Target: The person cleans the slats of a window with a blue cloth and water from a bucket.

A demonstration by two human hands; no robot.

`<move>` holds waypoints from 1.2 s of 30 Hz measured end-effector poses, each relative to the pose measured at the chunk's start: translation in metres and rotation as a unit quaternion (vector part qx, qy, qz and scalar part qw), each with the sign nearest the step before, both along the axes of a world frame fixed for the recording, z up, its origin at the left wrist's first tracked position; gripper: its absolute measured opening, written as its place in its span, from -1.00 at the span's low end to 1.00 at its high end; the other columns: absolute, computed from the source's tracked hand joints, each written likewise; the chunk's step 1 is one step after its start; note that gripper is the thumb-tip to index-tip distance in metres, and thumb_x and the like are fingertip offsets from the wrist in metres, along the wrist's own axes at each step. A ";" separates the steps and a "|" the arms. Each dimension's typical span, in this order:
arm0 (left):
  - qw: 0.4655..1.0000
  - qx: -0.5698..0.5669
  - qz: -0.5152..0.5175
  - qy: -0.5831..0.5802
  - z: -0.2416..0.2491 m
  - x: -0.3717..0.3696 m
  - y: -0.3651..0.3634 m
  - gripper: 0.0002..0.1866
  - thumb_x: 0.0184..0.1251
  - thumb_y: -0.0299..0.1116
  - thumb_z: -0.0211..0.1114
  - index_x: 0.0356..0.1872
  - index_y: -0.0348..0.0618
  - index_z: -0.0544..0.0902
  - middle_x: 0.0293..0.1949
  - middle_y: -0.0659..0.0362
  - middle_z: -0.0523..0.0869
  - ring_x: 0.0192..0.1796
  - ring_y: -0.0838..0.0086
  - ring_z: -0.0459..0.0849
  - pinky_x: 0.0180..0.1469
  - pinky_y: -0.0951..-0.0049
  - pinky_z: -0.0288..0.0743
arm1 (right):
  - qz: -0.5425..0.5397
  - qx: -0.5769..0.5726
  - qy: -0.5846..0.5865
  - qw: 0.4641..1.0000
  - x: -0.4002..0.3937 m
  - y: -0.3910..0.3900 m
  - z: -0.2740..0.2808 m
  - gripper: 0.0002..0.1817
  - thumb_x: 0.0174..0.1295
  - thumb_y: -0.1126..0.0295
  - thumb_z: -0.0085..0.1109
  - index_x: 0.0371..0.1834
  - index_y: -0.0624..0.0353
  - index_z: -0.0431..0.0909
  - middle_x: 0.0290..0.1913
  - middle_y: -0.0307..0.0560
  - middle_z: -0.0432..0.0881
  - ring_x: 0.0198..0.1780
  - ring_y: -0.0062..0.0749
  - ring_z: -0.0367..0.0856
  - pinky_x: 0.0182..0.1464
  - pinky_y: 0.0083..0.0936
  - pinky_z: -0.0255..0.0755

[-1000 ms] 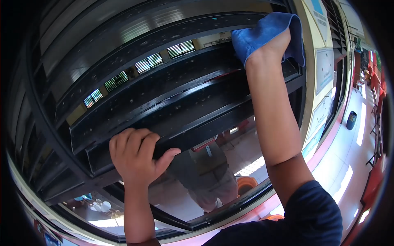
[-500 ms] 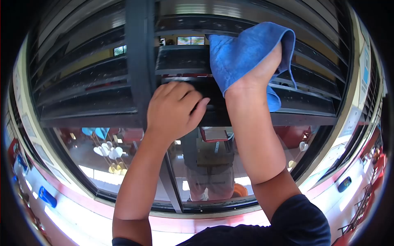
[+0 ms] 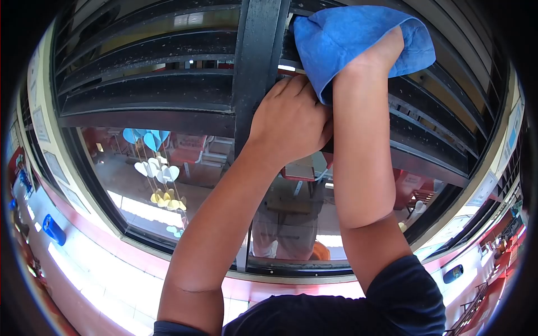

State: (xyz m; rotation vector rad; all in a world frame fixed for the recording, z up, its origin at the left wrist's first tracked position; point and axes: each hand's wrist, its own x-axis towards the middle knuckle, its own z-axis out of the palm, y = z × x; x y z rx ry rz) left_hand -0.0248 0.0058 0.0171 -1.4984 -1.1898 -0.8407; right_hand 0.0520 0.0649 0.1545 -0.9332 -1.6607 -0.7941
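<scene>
A blue cloth (image 3: pixel 358 33) drapes over my right hand (image 3: pixel 380 51), hiding its fingers. The hand holds the cloth against the dark louver slats (image 3: pixel 431 103) at the upper right of the window. My left hand (image 3: pixel 292 115) is just left of the cloth, beside the dark vertical window post (image 3: pixel 259 61). Its fingers curl around the edge of a slat, with the fingertips out of sight. White specks and dusty marks show on the slats left of the post.
Below the louvers, a glass pane (image 3: pixel 213 168) shows heart-shaped hangings (image 3: pixel 159 171), chairs and a reflection of legs. A pale window frame (image 3: pixel 89 196) curves around both sides. On the walkway stand a blue bin (image 3: pixel 54 229) at left and a dark container (image 3: pixel 453 274) at right.
The cloth and my right hand have moved up across the slats. My left hand has shifted up and right, closer to the cloth, and its fingers curl more. The view has turned slightly.
</scene>
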 end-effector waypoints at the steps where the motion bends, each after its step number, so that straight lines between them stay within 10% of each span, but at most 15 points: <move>1: 1.000 0.011 -0.011 -0.003 -0.003 0.000 0.001 -0.77 0.16 -0.15 0.40 -0.41 -0.10 0.80 -0.21 0.04 0.76 0.03 0.18 0.68 0.18 0.20 0.53 | -0.107 0.019 -0.022 0.994 -0.008 -0.010 -0.001 -0.44 0.44 -0.14 -0.09 0.24 -0.05 0.66 0.29 -0.03 0.66 0.35 -0.08 0.56 0.40 -0.12 0.41; 8: 0.998 0.045 -0.050 -0.011 -0.004 -0.005 0.005 -0.81 0.09 -0.21 0.36 -0.46 -0.10 0.76 -0.31 0.10 0.72 -0.08 0.22 0.65 0.14 0.24 0.51 | -0.162 -0.038 -0.078 0.983 0.004 -0.056 -0.003 -0.42 0.39 -0.17 -0.09 0.22 -0.13 0.72 0.32 0.01 0.67 0.37 -0.08 0.60 0.40 -0.24 0.45; 11: 0.997 0.022 -0.056 -0.041 -0.008 -0.011 0.006 -0.76 0.08 -0.21 0.35 -0.36 -0.17 0.75 -0.27 0.09 0.74 -0.05 0.21 0.64 0.16 0.25 0.48 | 0.274 -0.146 0.064 0.948 -0.007 -0.062 -0.010 -0.45 0.41 -0.12 -0.09 0.20 -0.07 0.70 0.27 -0.01 0.69 0.32 -0.05 0.61 0.38 -0.18 0.47; 13: 0.999 0.009 -0.043 -0.029 -0.009 -0.011 0.006 -0.77 0.06 -0.19 0.35 -0.42 -0.15 0.76 -0.29 0.08 0.74 -0.02 0.21 0.64 0.17 0.24 0.48 | 0.611 -0.221 0.171 0.740 -0.023 -0.052 -0.010 -0.48 0.44 -0.06 -0.09 0.18 0.00 0.67 0.21 -0.03 0.70 0.27 -0.03 0.62 0.36 -0.10 0.47; 16: 1.000 0.010 -0.019 -0.023 -0.009 -0.007 0.009 -0.78 0.08 -0.15 0.37 -0.58 -0.05 0.75 -0.37 0.11 0.75 -0.04 0.20 0.68 0.15 0.21 0.50 | 0.893 -0.270 0.287 0.217 -0.027 -0.025 -0.012 -0.53 0.49 0.02 -0.09 0.16 0.10 0.62 0.12 -0.06 0.72 0.19 0.01 0.63 0.33 0.01 0.48; 20: 0.999 0.034 -0.023 -0.026 -0.003 0.003 0.004 -0.80 0.13 -0.15 0.41 -0.60 0.05 0.75 -0.38 0.19 0.73 -0.14 0.24 0.73 0.04 0.20 0.57 | 0.914 -0.341 0.178 0.127 0.005 0.002 -0.015 -0.61 0.50 0.17 -0.10 0.02 0.20 0.64 0.02 0.09 0.72 0.09 0.08 0.66 0.21 0.08 0.56; 23: 0.993 0.100 -0.056 -0.020 -0.004 0.002 0.005 -0.83 0.10 -0.19 0.43 -0.59 0.04 0.73 -0.37 0.21 0.69 -0.17 0.25 0.73 0.03 0.21 0.58 | 0.920 -0.372 0.102 0.072 0.043 0.048 -0.021 -0.44 0.56 0.03 -0.22 0.34 0.20 0.51 0.36 0.12 0.59 0.40 0.09 0.50 0.51 0.09 0.30; 24: 0.993 0.095 -0.063 -0.023 -0.005 0.000 0.006 -0.83 0.09 -0.20 0.43 -0.59 0.04 0.73 -0.37 0.21 0.70 -0.17 0.25 0.73 0.03 0.21 0.58 | 0.923 -0.382 0.028 -0.037 0.041 0.044 -0.034 -0.45 0.61 0.07 -0.27 0.31 0.28 0.50 0.34 0.19 0.58 0.40 0.12 0.49 0.52 0.15 0.27; 36: 0.991 0.090 -0.096 -0.028 -0.007 -0.005 0.003 -0.85 0.03 -0.19 0.45 -0.60 0.06 0.74 -0.40 0.20 0.71 -0.18 0.22 0.73 0.04 0.23 0.60 | 0.926 -0.370 0.060 -0.037 0.059 0.033 -0.045 -0.38 0.58 0.09 -0.18 0.48 0.36 0.37 0.53 0.25 0.38 0.56 0.19 0.26 0.64 0.24 -0.06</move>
